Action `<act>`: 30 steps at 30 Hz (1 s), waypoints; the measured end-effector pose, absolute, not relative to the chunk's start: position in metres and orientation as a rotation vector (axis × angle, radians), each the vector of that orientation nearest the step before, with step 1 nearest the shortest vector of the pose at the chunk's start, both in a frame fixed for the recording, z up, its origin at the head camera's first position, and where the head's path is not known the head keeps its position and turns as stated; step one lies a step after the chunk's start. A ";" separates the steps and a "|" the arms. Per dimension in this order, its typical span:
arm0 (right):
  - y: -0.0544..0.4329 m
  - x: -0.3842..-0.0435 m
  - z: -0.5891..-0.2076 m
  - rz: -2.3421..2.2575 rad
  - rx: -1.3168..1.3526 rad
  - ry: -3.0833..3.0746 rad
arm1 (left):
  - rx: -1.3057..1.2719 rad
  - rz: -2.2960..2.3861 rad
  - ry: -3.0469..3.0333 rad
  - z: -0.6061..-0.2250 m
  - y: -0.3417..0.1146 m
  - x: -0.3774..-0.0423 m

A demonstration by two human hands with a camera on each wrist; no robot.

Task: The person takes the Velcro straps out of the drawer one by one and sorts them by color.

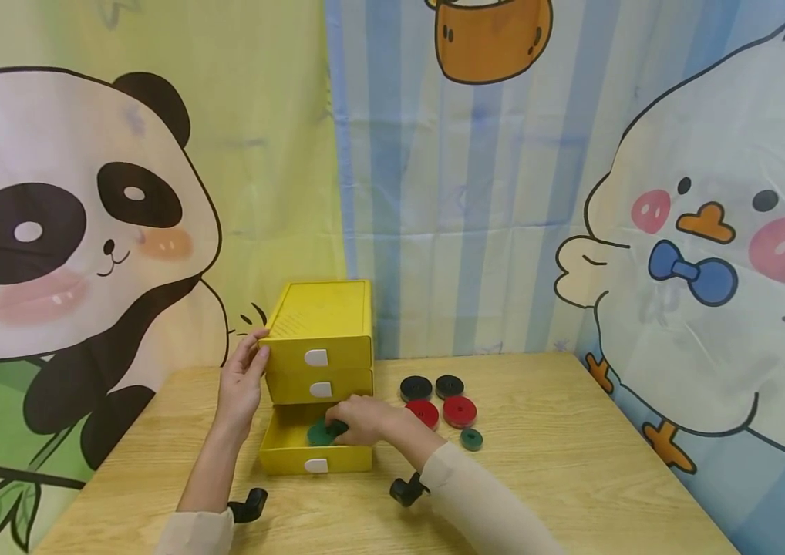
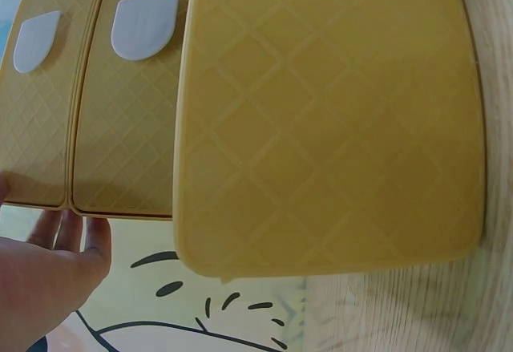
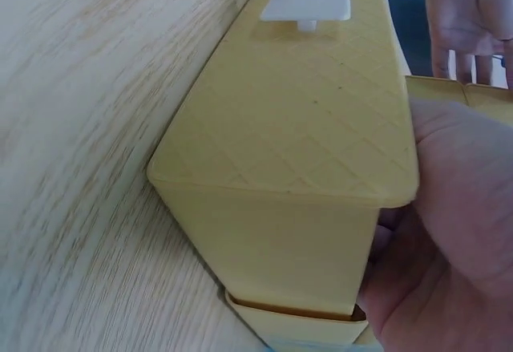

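Note:
A yellow drawer box point(image 1: 319, 343) with white tabs stands on the table, its bottom drawer point(image 1: 288, 462) pulled out. My left hand point(image 1: 241, 389) holds the box by its upper left front corner, thumb at the front and fingers along the side; in the left wrist view these fingers point(image 2: 98, 240) touch the side. My right hand point(image 1: 365, 420) reaches into the open drawer from the right and pinches a dark green disc. Another green disc point(image 1: 318, 435) lies in the drawer beneath the fingertips. In the right wrist view the drawer front hides the right fingertips.
Right of the box lie two black discs point(image 1: 416, 388), two red discs point(image 1: 459, 412) and a small green disc point(image 1: 472, 439). The right forearm passes in front of them. A cartoon-printed curtain point(image 1: 462, 231) hangs behind the wooden table point(image 1: 538, 432).

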State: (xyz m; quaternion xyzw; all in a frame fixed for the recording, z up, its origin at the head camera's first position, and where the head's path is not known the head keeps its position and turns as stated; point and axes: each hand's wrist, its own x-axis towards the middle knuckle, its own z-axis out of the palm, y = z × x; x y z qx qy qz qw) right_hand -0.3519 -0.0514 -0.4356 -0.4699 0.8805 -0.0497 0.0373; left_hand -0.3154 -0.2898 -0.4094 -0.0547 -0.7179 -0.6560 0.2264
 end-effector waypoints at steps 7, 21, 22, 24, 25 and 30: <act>-0.044 -0.350 -0.423 -0.512 -1.417 2.624 | -0.156 -1.807 -1.959 -0.408 -0.290 -0.316; -0.012 -0.343 -0.401 -0.708 -1.401 2.663 | -0.167 -1.802 -1.972 -0.411 -0.290 -0.316; -0.009 -0.342 -0.400 -0.693 -1.408 2.668 | -0.165 -1.803 -1.973 -0.411 -0.290 -0.316; -0.003 -0.339 -0.398 -0.667 -1.435 2.678 | -0.161 -1.807 -1.974 -0.411 -0.290 -0.315; 0.001 -0.338 -0.397 -0.665 -1.446 2.680 | -0.164 -1.809 -1.972 -0.411 -0.290 -0.315; 0.017 -0.332 -0.396 -0.646 -1.454 2.721 | -0.170 -1.810 -1.966 -0.411 -0.290 -0.315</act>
